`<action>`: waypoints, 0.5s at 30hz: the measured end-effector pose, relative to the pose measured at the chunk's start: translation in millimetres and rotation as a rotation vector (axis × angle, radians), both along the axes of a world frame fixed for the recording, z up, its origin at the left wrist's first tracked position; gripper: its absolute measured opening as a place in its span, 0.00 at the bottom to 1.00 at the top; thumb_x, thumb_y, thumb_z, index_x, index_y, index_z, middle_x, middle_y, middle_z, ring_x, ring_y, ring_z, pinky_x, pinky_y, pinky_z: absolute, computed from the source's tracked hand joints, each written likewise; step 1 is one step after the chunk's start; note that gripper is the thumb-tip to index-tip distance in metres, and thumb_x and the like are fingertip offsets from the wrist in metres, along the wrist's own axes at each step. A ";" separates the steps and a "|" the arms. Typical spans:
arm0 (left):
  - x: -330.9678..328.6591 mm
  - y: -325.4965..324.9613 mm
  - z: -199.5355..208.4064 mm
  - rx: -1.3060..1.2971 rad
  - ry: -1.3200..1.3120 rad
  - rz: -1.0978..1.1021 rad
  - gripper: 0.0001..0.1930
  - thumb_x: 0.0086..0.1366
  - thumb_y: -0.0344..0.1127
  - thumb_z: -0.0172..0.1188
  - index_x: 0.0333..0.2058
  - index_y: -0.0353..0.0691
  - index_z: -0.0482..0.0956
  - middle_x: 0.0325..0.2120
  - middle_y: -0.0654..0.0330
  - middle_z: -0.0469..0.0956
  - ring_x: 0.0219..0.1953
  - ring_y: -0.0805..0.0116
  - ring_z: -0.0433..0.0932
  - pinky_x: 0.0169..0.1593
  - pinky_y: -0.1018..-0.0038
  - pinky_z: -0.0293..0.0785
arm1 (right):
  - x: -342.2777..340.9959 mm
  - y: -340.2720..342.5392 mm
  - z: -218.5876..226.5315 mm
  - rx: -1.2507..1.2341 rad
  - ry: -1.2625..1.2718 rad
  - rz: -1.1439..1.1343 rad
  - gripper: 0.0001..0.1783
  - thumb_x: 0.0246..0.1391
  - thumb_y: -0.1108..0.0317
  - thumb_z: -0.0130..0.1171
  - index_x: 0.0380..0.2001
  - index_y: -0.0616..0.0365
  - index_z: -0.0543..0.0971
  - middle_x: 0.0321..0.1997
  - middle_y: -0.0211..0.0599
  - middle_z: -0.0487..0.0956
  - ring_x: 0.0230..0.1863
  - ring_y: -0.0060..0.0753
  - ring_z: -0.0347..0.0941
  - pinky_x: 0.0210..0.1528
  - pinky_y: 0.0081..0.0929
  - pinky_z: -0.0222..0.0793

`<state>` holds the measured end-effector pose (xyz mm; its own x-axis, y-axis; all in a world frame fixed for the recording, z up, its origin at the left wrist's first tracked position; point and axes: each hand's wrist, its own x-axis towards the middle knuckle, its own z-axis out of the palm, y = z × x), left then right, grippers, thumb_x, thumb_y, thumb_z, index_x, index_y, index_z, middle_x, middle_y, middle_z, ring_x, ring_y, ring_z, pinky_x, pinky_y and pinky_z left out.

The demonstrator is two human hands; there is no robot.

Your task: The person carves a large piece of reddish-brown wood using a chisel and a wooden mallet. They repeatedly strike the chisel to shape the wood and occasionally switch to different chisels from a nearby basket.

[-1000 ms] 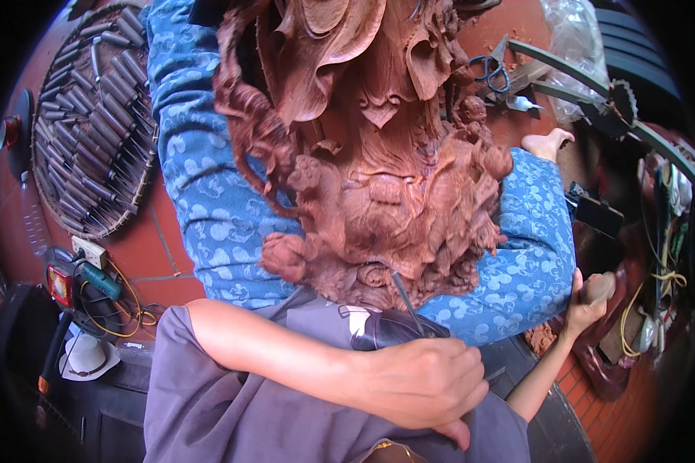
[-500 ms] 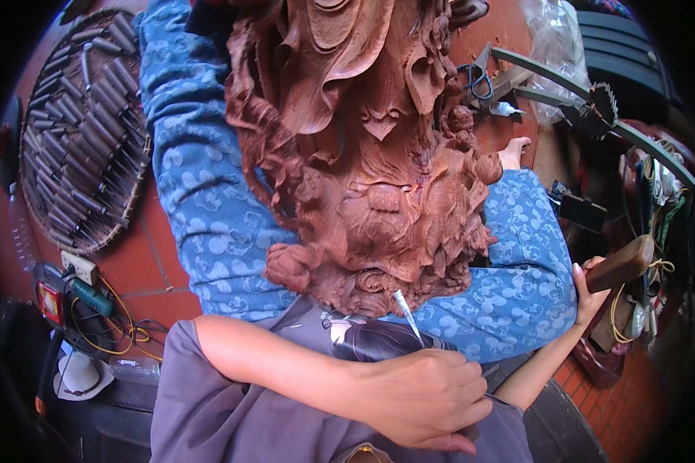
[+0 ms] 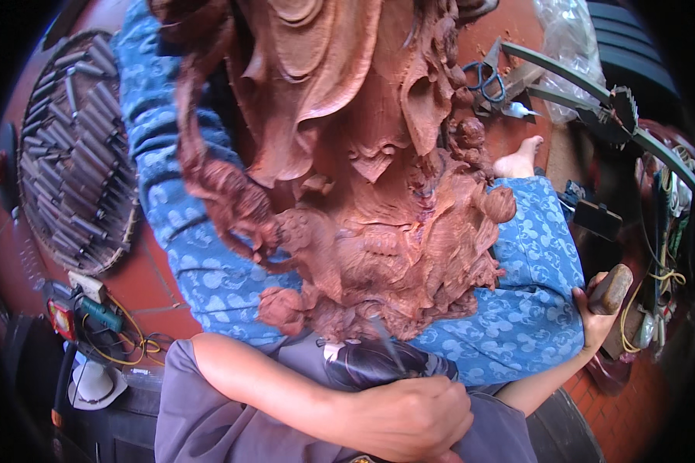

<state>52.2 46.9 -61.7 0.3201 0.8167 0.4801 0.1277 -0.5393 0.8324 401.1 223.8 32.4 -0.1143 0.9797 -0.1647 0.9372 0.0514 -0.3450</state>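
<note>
Carving [image 3: 386, 251] of reddish wood lies just beyond the left hand [image 3: 413, 413], between the left leg [image 3: 208, 262] and the right leg [image 3: 539, 255]; what bears it from below, I cannot see. This left hand is closed in a fist around a chisel [image 3: 390, 347], whose handle is hidden inside the fingers. The blade points away from the fist to the near edge of the wood, but it is blurred, so I cannot tell if the tip touches. Well to the right of this fist, the right hand [image 3: 592, 320] is wrapped around a wooden mallet [image 3: 611, 290]. For good work, I think, the fist should keep the blade at one steady angle, and the blows should be light and straight, because the carved folds look thin and could chip. Between the right hand and the wood stands the right leg, so the swing should pass clear above it; also the shirt [image 3: 208, 420] is close under the blade. Far to the left of the fist are a basket [image 3: 137, 208] of tools [image 3: 85, 166] and, nearer, a hat [image 3: 96, 386]. Ahead of the right hand is a phone [image 3: 598, 220], and farther, scissors [image 3: 486, 81].
</note>
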 end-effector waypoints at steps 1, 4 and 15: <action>-5.0 -1.0 6.3 -0.083 0.045 -0.024 0.15 0.60 0.49 0.55 0.26 0.42 0.71 0.21 0.62 0.65 0.26 0.67 0.68 0.27 0.74 0.63 | 4.0 3.3 -0.7 -0.019 -0.016 0.051 0.23 0.34 0.74 0.73 0.37 0.60 0.74 0.31 0.27 0.70 0.33 0.23 0.66 0.40 0.24 0.63; -27.7 -8.1 17.2 -0.273 0.257 0.007 0.16 0.61 0.46 0.53 0.37 0.39 0.73 0.27 0.63 0.66 0.32 0.72 0.68 0.33 0.80 0.62 | 9.4 10.5 0.6 -0.046 -0.237 0.115 0.26 0.43 0.68 0.73 0.45 0.66 0.75 0.38 0.32 0.74 0.40 0.28 0.70 0.49 0.27 0.65; -304.8 -113.0 -116.5 -1.135 0.339 1.567 0.28 0.66 0.54 0.51 0.44 0.29 0.75 0.29 0.42 0.81 0.38 0.50 0.82 0.45 0.61 0.74 | 32.3 26.5 -8.3 -0.114 -0.132 0.212 0.33 0.48 0.65 0.68 0.56 0.66 0.70 0.42 0.37 0.77 0.44 0.34 0.72 0.52 0.31 0.64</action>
<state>-252.6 -66.1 -178.2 -0.9188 0.2601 -0.2969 0.0840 0.8638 0.4968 433.3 250.3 24.1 -0.2855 0.9104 -0.2996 0.9469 0.2196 -0.2349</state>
